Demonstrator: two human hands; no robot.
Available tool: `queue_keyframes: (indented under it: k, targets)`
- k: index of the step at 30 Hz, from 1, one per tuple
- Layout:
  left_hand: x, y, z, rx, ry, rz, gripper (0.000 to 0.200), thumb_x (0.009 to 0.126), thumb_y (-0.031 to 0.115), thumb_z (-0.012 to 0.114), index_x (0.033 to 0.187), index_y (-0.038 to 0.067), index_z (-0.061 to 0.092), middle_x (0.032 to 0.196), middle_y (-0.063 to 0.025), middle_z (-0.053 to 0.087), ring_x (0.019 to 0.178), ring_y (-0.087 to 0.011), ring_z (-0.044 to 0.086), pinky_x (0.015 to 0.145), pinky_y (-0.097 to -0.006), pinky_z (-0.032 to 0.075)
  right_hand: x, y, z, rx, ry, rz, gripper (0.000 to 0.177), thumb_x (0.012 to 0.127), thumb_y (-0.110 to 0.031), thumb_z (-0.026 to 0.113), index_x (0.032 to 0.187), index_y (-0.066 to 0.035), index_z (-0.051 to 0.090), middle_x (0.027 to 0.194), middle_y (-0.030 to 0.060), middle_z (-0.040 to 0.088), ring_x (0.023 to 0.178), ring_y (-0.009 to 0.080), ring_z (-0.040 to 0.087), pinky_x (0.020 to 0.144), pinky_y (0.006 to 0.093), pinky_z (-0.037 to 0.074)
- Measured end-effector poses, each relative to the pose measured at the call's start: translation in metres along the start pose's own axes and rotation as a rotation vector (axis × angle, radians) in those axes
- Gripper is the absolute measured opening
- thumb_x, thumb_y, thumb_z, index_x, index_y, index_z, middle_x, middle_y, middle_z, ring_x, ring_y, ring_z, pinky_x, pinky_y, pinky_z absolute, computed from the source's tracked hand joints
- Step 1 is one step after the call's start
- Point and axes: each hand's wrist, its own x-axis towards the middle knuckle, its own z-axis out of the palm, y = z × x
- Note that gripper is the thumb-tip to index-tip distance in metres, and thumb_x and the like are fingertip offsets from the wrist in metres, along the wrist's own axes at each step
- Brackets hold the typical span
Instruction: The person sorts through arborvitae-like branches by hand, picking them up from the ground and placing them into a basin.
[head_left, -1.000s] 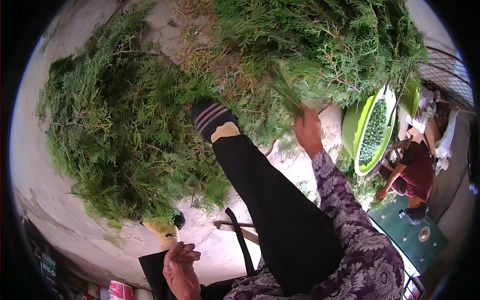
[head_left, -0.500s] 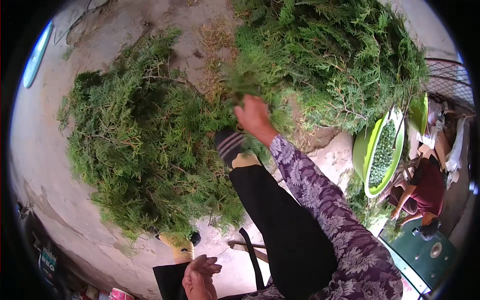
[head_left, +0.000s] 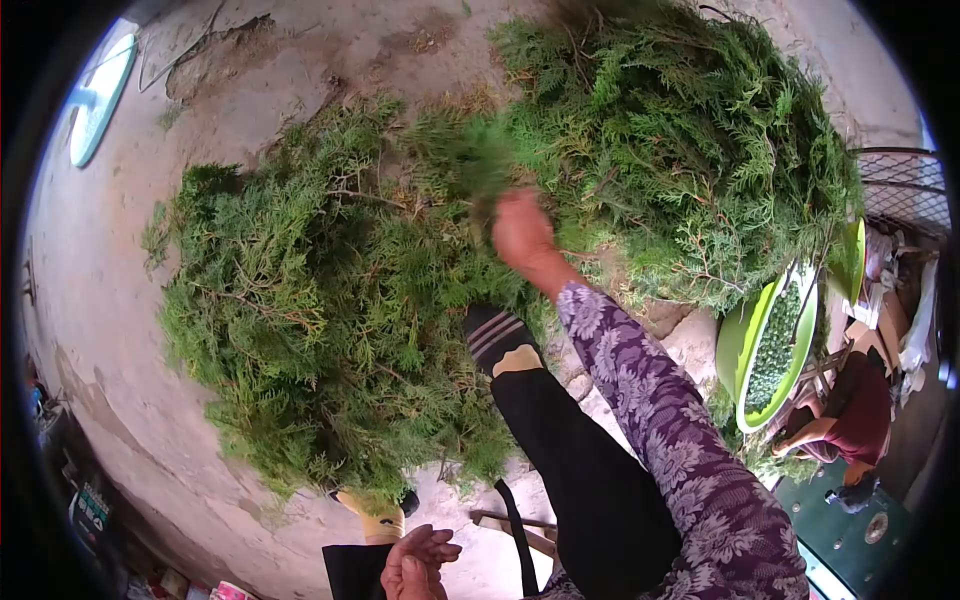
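Note:
My right hand (head_left: 523,235), blurred by motion, is closed at the gap between two heaps of cut evergreen branches. From its far side sticks out a smeared bunch of evergreen sprigs (head_left: 478,155), gripped at the stem end. The left heap (head_left: 290,300) of flat, scaly green foliage lies around my feet. Another, denser heap (head_left: 690,130) lies to the upper right. My left hand (head_left: 420,565) is at the bottom, above my leg, palm turned up with loosely bent fingers apart and nothing visible in it.
A lime-green tub (head_left: 740,350) holding small round green pieces stands at the right. Beyond it a person in a dark red top (head_left: 858,410) bends near a green table or machine (head_left: 840,530). My dark striped slipper (head_left: 500,338) touches the left heap. A wire rack (head_left: 900,178) stands far right.
My right hand has swung a little with the sprigs, which are now over the gap's far end. The whole view has shifted slightly. My left hand keeps its pose.

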Motion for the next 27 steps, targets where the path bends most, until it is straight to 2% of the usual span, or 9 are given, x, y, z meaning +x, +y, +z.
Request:
queue_keyframes:
  k: [3,8,13,16,17,19,20,23,27]
  targets:
    - [0.003,0.008,0.005,-0.002,0.013,-0.015,0.043,0.091,0.029,0.04,0.115,-0.006,0.044,0.101,-0.0187,0.055,0.085,-0.0222,0.056,0.076,-0.0319,0.045,0.017,-0.067,-0.076,0.374,0.039,0.015,0.029,0.065,0.001,0.054,0.094,-0.002,0.053,0.093,0.021,0.049,0.081,0.0315,0.052,0.064,0.0385,0.046]
    - [0.004,0.009,0.003,-0.028,0.022,-0.009,0.043,0.091,0.03,0.039,0.115,-0.006,0.044,0.101,-0.0187,0.055,0.084,-0.0221,0.056,0.076,-0.0325,0.045,0.081,-0.002,-0.062,0.5,0.15,0.29,0.016,0.077,-0.006,0.048,0.089,0.004,0.046,0.091,0.0188,0.045,0.07,0.026,0.049,0.061,0.0354,0.046]
    - [0.006,0.007,0.002,-0.034,0.023,-0.015,0.043,0.091,0.029,0.039,0.115,-0.006,0.043,0.101,-0.0191,0.055,0.084,-0.0221,0.056,0.077,-0.0326,0.045,0.088,-0.005,-0.089,0.17,-0.126,0.617,0.042,0.08,-0.015,0.052,0.113,0.007,0.04,0.106,0.0195,0.043,0.084,0.0266,0.05,0.064,0.0335,0.048]
    - [0.006,0.007,0.004,-0.022,0.022,-0.016,0.043,0.091,0.029,0.04,0.115,-0.007,0.043,0.101,-0.0192,0.056,0.084,-0.0221,0.056,0.077,-0.0328,0.045,0.099,-0.039,-0.003,0.219,0.028,0.419,0.035,0.084,-0.024,0.039,0.103,0.005,0.044,0.1,0.0224,0.046,0.088,0.0279,0.049,0.073,0.0368,0.045]
    - [0.005,0.008,0.006,-0.002,0.025,-0.014,0.043,0.091,0.029,0.04,0.115,-0.007,0.043,0.101,-0.0192,0.055,0.085,-0.0222,0.056,0.077,-0.0329,0.045,0.08,-0.082,-0.048,0.513,0.071,0.486,0.034,0.085,-0.023,0.032,0.098,0.005,0.045,0.099,0.0241,0.047,0.09,0.0302,0.05,0.077,0.0387,0.043]
    - [0.005,0.009,0.009,-0.004,0.019,-0.019,0.043,0.091,0.029,0.04,0.114,-0.008,0.043,0.101,-0.0193,0.055,0.085,-0.0222,0.056,0.077,-0.0329,0.045,0.09,-0.109,0.041,0.372,0.007,0.055,0.028,0.08,-0.018,0.037,0.093,0.005,0.049,0.099,0.0258,0.048,0.09,0.0339,0.051,0.076,0.0423,0.044]
    - [0.005,0.01,0.009,-0.012,0.018,-0.024,0.043,0.091,0.029,0.04,0.114,-0.008,0.043,0.101,-0.0194,0.055,0.085,-0.0223,0.056,0.077,-0.0329,0.045,0.066,-0.125,-0.045,0.318,-0.204,-0.146,0.022,0.077,-0.014,0.042,0.082,0.004,0.055,0.094,0.0228,0.051,0.086,0.033,0.052,0.074,0.0428,0.044]
    - [0.001,0.009,0.011,-0.044,0.026,-0.02,0.043,0.091,0.029,0.039,0.115,-0.007,0.043,0.102,-0.0194,0.055,0.086,-0.0225,0.056,0.077,-0.0329,0.045,0.043,-0.119,-0.095,0.475,-0.022,-0.424,0.017,0.075,-0.013,0.05,0.078,0.004,0.053,0.08,0.0178,0.049,0.07,0.0292,0.047,0.067,0.0374,0.042]
    - [-0.001,0.006,0.006,-0.071,0.027,-0.009,0.044,0.091,0.03,0.039,0.115,-0.007,0.043,0.102,-0.0191,0.055,0.086,-0.0229,0.056,0.077,-0.0329,0.045,-0.014,-0.046,-0.126,0.554,0.211,-0.119,0.024,0.077,-0.011,0.052,0.097,0.002,0.053,0.079,0.0155,0.051,0.075,0.0268,0.051,0.069,0.0376,0.041]
